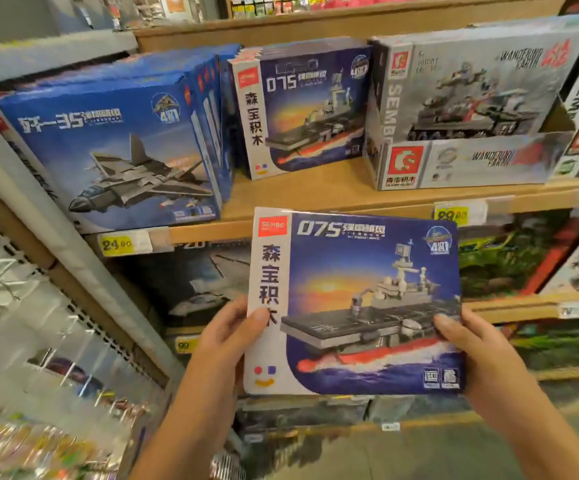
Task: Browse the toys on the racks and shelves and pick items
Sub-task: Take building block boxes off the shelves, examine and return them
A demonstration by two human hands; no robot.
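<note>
A wooden shelf unit (315, 199) fills the view, its upper board carrying rows of boxed building-block sets. At its right stands a large grey tank set box (461, 109), upright and face out; at its left a stack of blue fighter-jet boxes (114, 147) leans back, and between them stands a blue 075 ship box (301, 109) of the same print as the one being held. Yellow price tags (116, 244) sit on the board's front edge, and darker boxes fill the lower shelf (523, 306). In front of the shelves, clear of them, the held 075 ship box (353, 303) is raised upright with its face toward the camera. Both forearms reach up from the bottom of the frame. The left hand (225, 337) grips the box's lower left edge, thumb laid across the white strip on the front, the other fingers behind. The right hand (471, 344) grips the lower right edge likewise, thumb on the front.
</note>
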